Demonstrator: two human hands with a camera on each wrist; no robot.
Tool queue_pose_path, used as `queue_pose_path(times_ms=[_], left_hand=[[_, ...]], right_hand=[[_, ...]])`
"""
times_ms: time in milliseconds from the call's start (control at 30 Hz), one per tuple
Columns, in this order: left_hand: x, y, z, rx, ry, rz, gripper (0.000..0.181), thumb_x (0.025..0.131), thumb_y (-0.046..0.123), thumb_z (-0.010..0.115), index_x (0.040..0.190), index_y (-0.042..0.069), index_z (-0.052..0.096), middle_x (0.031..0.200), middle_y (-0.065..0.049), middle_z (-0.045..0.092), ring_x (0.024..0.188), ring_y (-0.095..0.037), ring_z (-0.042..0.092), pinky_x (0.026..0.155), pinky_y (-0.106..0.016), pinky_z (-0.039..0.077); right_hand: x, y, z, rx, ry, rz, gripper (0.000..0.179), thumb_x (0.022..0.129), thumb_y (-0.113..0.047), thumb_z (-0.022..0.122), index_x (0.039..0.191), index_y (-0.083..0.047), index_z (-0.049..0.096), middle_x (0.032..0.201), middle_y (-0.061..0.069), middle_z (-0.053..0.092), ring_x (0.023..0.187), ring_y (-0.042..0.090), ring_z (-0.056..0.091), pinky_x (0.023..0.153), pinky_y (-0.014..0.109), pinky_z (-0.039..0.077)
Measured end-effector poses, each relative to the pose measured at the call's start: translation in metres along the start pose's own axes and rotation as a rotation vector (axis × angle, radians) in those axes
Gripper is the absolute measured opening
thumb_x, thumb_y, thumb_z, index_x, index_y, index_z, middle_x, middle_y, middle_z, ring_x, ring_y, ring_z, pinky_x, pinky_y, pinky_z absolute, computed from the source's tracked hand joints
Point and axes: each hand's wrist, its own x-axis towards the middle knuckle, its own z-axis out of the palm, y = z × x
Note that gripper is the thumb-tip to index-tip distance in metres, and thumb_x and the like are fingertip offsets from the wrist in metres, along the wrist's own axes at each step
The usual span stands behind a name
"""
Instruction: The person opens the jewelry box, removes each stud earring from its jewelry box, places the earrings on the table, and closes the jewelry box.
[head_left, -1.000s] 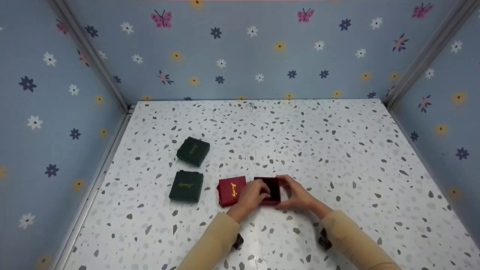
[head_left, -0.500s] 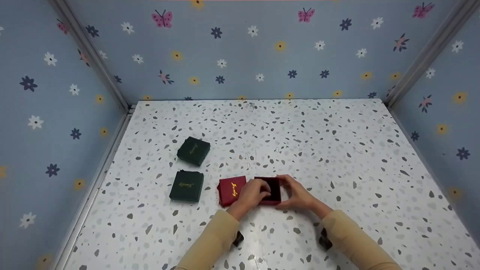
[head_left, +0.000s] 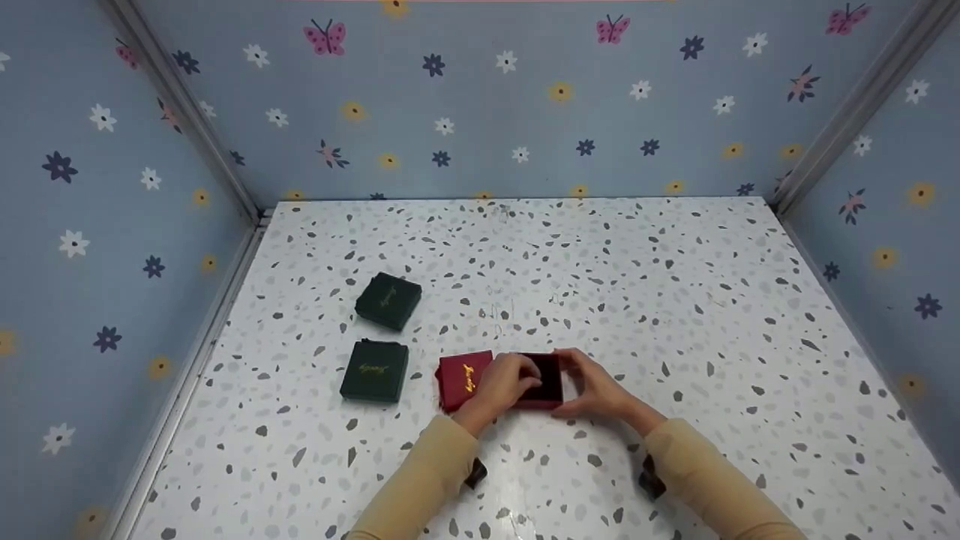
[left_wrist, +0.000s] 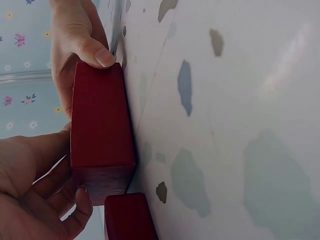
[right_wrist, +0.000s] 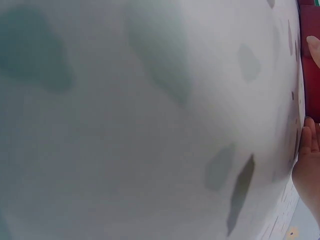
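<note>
A lidless red box [head_left: 551, 379] with a dark inside stands on the table in the head view. My right hand [head_left: 594, 386] grips its right end, thumb at the near side and fingers at the far side. My left hand [head_left: 504, 382] reaches over the left end with curled fingers inside; I cannot tell whether they hold anything. The left wrist view has the red box [left_wrist: 100, 120] side-on, the left hand [left_wrist: 30, 175] dipping over its top edge. Just left of the box lies a red lid [head_left: 456, 382] with gold lettering, partly covered by the left hand.
Two dark green boxes with gold lettering, a nearer one [head_left: 374, 371] and a farther one [head_left: 388, 301], lie left of the red lid. The speckled white table [head_left: 637, 277] is bounded by flowered blue panels [head_left: 480, 97] at the back and sides.
Almost nothing differs. The right hand keeps its grip on the box, and the left fingers stay inside it. The whole head view has shifted very slightly.
</note>
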Motion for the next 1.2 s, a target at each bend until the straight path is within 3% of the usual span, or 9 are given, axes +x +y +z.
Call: queue_pose_path(times_ms=[233,400,667,900,1033,1200], left_hand=[[0.002,0.001,-0.002,-0.020,0.024,0.008,0.005,0.076,0.013,0.069,0.078,0.008,0.070,0.078,0.002,0.066,0.080,-0.014,0.060,0.073,-0.024,0.045],[0.002,0.002,-0.004,-0.012,0.040,-0.002,0.006,0.076,0.014,0.069,0.078,0.009,0.071,0.078,0.002,0.066,0.080,-0.014,0.061,0.072,-0.025,0.046],[0.003,0.004,-0.012,-0.049,0.060,-0.025,0.007,0.077,0.014,0.069,0.080,0.009,0.072,0.079,0.002,0.067,0.079,-0.013,0.061,0.070,-0.025,0.046],[0.009,0.003,-0.019,-0.075,0.089,-0.040,0.008,0.076,0.014,0.069,0.081,0.008,0.072,0.079,0.002,0.067,0.076,-0.012,0.061,0.068,-0.024,0.046],[0.013,0.001,-0.023,-0.090,0.107,-0.039,0.008,0.075,0.012,0.070,0.079,0.006,0.072,0.077,0.001,0.067,0.069,-0.010,0.060,0.063,-0.021,0.045],[0.017,-0.004,-0.028,-0.084,0.125,-0.047,0.006,0.075,0.010,0.070,0.078,0.005,0.071,0.075,0.000,0.066,0.064,-0.010,0.057,0.058,-0.020,0.044]], right_hand=[[0.000,0.028,0.003,-0.051,0.000,0.058,0.091,0.052,-0.021,0.086,0.126,-0.004,0.037,0.111,0.003,0.053,0.103,0.019,0.048,0.091,0.035,0.036],[0.000,0.033,0.003,-0.034,0.001,0.084,0.092,0.050,-0.028,0.086,0.126,-0.008,0.038,0.111,-0.001,0.053,0.104,0.016,0.047,0.092,0.035,0.034],[-0.001,0.028,0.005,-0.051,-0.004,0.063,0.090,0.053,-0.022,0.085,0.126,-0.006,0.037,0.114,0.001,0.052,0.104,0.017,0.047,0.091,0.034,0.035],[-0.001,-0.002,0.001,0.006,-0.006,0.045,0.086,0.052,-0.005,0.084,0.123,0.007,0.037,0.113,0.017,0.052,0.103,0.031,0.047,0.091,0.045,0.033],[-0.001,0.011,0.002,-0.021,-0.010,0.061,0.088,0.053,-0.014,0.085,0.125,0.001,0.037,0.114,0.010,0.052,0.104,0.025,0.047,0.092,0.041,0.034],[0.000,0.006,0.000,-0.005,-0.017,0.087,0.089,0.053,-0.012,0.085,0.126,0.002,0.036,0.115,0.012,0.051,0.107,0.026,0.046,0.094,0.043,0.032]])
